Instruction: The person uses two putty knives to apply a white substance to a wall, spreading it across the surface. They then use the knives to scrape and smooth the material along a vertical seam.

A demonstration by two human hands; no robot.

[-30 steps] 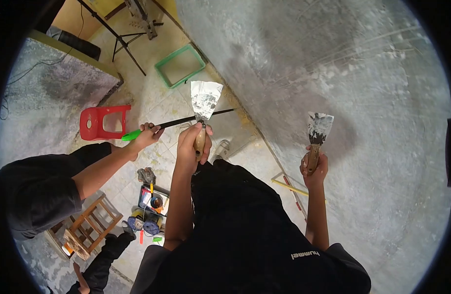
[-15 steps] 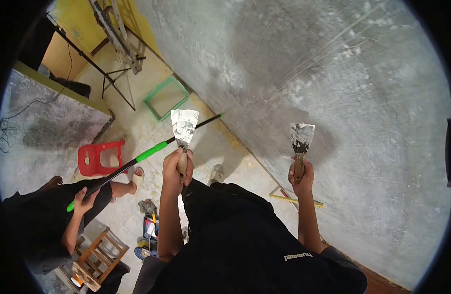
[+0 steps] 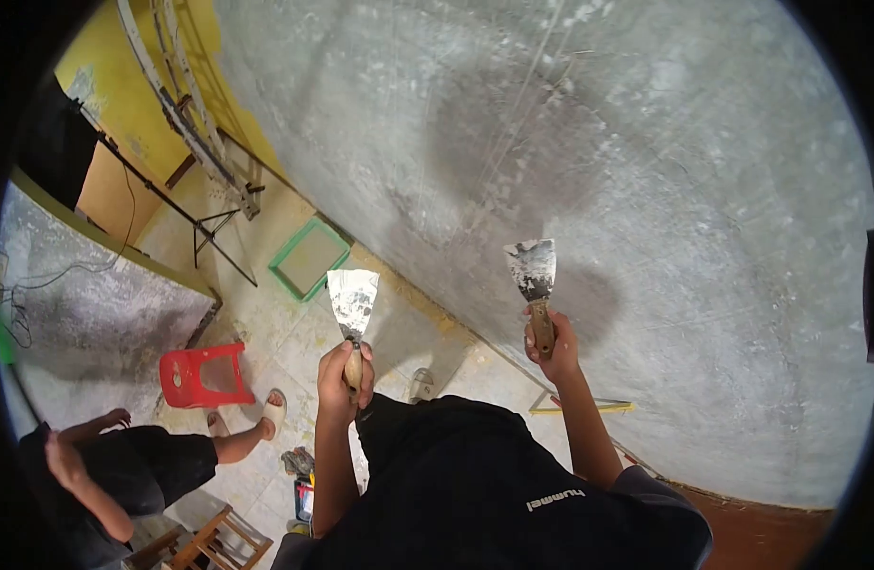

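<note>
left hand [image 3: 334,385] holding pale-handled scraper [image 3: 352,313], centre-left of frame, fingers curling round its handle | right hand [image 3: 561,350] holding darker-handled scraper [image 3: 535,290], right of centre, fingers wrapping handle | both blades pointing up | good handling probably means steadying wrists, levelling both edges

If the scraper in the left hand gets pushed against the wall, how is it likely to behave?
The scraper may flex a little, since its wide blade looks thin. Patchy residue on it might flake off. The stout, wooden-looking handle should prove stiff in the left hand.
</note>
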